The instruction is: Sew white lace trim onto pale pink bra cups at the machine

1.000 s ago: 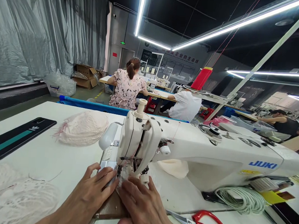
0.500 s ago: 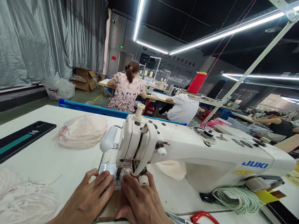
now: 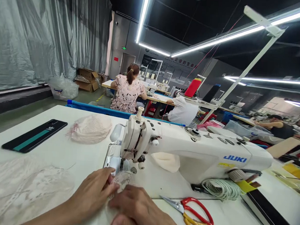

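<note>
A white sewing machine stands across the table in front of me. Just before its needle area lies a piece of white lace. My left hand pinches the lace's left side, fingertips close to the metal plate. Blurred by motion, my right hand is curled over the lace's near part, its fingertips partly hidden. Pale folded fabric rests behind the needle, under the machine arm. More white lace is spread on the left of the table.
Scissors with red and yellow handles lie right of my right hand. A coil of pale cord sits by the machine base. A round fabric pile and a black-and-green case are at left. Several people sit beyond.
Both hands have come back from under the needle toward me, and the lace now shows between them. The view has shifted, showing more of the scissors.
</note>
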The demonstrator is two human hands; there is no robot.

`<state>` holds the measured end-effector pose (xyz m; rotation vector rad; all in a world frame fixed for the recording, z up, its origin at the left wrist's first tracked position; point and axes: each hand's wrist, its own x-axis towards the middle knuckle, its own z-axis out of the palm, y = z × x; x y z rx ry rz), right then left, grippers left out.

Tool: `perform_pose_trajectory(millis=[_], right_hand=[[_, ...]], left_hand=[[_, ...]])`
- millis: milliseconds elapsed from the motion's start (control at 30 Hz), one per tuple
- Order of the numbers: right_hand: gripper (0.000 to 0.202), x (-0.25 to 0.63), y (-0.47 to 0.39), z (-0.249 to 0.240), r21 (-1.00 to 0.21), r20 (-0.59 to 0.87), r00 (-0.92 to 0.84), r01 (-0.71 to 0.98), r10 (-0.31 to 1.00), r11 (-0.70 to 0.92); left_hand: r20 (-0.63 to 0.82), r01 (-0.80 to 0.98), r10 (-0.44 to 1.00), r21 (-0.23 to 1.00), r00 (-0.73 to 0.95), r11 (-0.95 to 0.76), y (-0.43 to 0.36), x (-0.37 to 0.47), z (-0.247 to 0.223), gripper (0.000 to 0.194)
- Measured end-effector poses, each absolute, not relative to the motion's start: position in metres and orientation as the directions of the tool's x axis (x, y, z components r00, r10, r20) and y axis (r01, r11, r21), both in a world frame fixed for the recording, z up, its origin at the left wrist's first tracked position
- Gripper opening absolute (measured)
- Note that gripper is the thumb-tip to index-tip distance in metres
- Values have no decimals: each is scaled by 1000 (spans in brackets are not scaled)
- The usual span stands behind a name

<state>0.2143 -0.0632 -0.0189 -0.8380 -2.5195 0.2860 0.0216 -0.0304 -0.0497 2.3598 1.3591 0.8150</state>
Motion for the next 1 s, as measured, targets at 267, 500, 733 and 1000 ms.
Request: perform_pose_trajectory(millis=[267, 500, 733, 1000], right_hand=[[39, 223, -84, -3, -479, 445, -454, 607, 772, 633], [40, 213, -114, 22, -836, 52, -608, 407, 792, 368], [45, 222, -170, 20, -969, -206, -617, 235, 760, -72], [45, 212, -211, -23, -973, -225, -571, 85, 789, -216]], left_hand=[[71, 665, 928, 677, 367, -315, -72, 24, -27, 17], [-238, 206, 824, 967, 514, 151, -132, 13, 4, 36], [-279, 53, 690, 943, 668, 329, -188, 6, -17, 29], [-456, 233, 707, 888, 541, 395, -217, -12, -13, 27]])
